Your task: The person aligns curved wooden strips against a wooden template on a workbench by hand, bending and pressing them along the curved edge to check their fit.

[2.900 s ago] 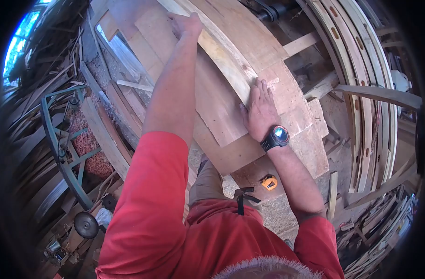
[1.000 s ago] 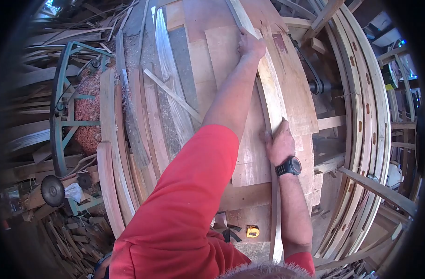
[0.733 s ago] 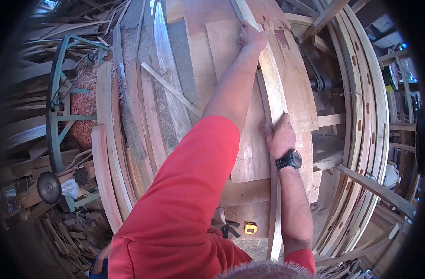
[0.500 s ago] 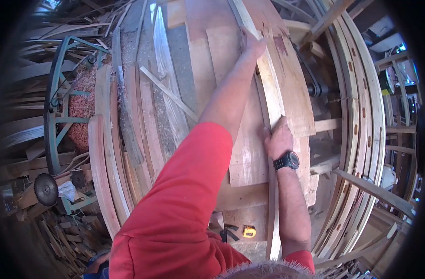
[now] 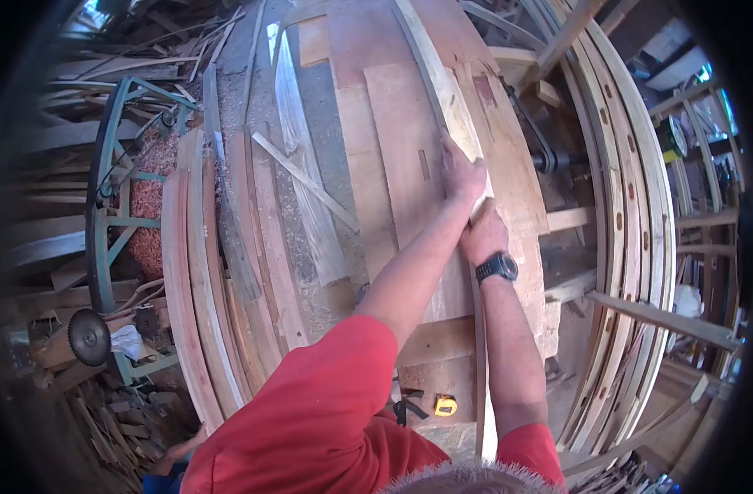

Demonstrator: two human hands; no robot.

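Note:
A long pale wooden beam (image 5: 447, 96) runs from the top of the view down toward my body, over sheets of plywood (image 5: 401, 123). My left hand (image 5: 462, 174) is closed around the beam near its middle. Just below it, almost touching, my right hand (image 5: 484, 236) grips the same beam, its wrist wearing a dark watch (image 5: 498, 267). The fingers of both hands are partly hidden behind the wood. A yellow tape measure (image 5: 446, 405) lies on the board near my waist, left of the beam.
Long planks (image 5: 197, 272) lie at the left, beside a green metal frame (image 5: 102, 247) and a round saw blade (image 5: 89, 337). Slotted beams (image 5: 632, 206) stand along the right. A belt pulley (image 5: 546, 160) is right of the plywood. Another person's arm (image 5: 185, 447) shows at lower left.
My left hand has moved down the beam toward my right hand. Earlier, both hands came to grip the beam, and it shifted toward my body. The other person's arm has come further into view.

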